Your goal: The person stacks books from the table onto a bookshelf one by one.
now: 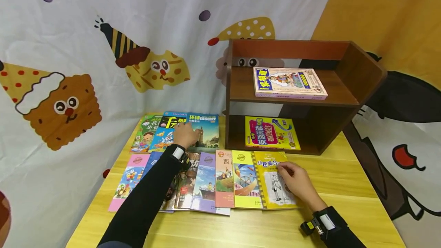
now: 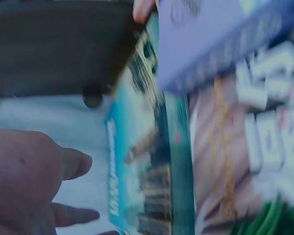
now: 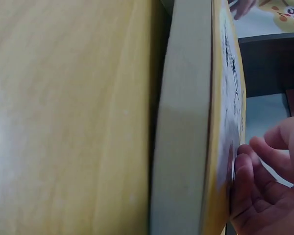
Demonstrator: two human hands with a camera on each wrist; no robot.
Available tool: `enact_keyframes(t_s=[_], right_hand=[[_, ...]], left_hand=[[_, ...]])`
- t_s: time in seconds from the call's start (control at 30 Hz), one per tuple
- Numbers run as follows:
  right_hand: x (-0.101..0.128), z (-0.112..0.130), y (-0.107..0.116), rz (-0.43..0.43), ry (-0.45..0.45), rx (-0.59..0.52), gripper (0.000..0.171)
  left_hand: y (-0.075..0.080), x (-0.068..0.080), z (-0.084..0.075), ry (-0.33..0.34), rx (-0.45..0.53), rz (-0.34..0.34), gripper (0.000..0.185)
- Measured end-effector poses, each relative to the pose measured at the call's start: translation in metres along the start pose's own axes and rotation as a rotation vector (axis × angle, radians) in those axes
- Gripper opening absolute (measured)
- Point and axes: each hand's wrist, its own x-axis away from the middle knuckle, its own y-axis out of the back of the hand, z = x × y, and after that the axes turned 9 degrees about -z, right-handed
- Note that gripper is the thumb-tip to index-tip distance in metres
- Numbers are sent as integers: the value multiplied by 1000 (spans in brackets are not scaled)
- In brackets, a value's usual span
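Observation:
My left hand (image 1: 185,136) is over the back row of books, its fingers extended between a teal book with a clock tower (image 1: 211,127) and a book with a black and yellow title (image 1: 168,121). In the left wrist view, the fingers are spread beside the teal book (image 2: 137,161); whether they touch a cover I cannot tell. At the right end of the front row, my right hand (image 1: 299,182) rests on a yellow book with a cartoon drawing (image 1: 275,192). Its loosely bent fingers touch the cover in the right wrist view and grip nothing; the book's thick page edge (image 3: 181,127) faces the camera.
A brown two-tier shelf (image 1: 293,106) stands at the back right. Pink-edged books (image 1: 289,83) lie on its upper level and a yellow book (image 1: 272,133) on its lower one. Several books overlap in the front row, including a purple one (image 1: 206,186). A printed curtain (image 1: 113,87) hangs behind.

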Motion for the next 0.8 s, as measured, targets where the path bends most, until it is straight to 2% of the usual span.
enact_keyframes(t_s=[0.1, 0.2, 0.4, 0.57, 0.7, 0.73, 0.8], right_hand=[[-2, 1, -1, 30, 2, 17, 33], [-4, 3, -1, 51, -16, 22, 32], [-6, 3, -2, 70, -43, 13, 32], [-5, 3, -5, 50, -20, 18, 28], [-4, 1, -5, 40, 4, 33, 24], [-3, 1, -5, 39, 7, 37, 23], [-3, 1, -4, 39, 7, 42, 23]], left_hand=[[-1, -9, 6, 87, -71, 60, 61], [-2, -13, 8, 140, -120, 90, 64], [-8, -16, 4, 124, -159, 65, 65], [-12, -15, 5, 116, -57, 20, 57], [-18, -17, 6, 140, 60, 30, 46], [-19, -18, 5, 153, 89, 39, 47], [-19, -20, 1, 180, 158, 56, 63]])
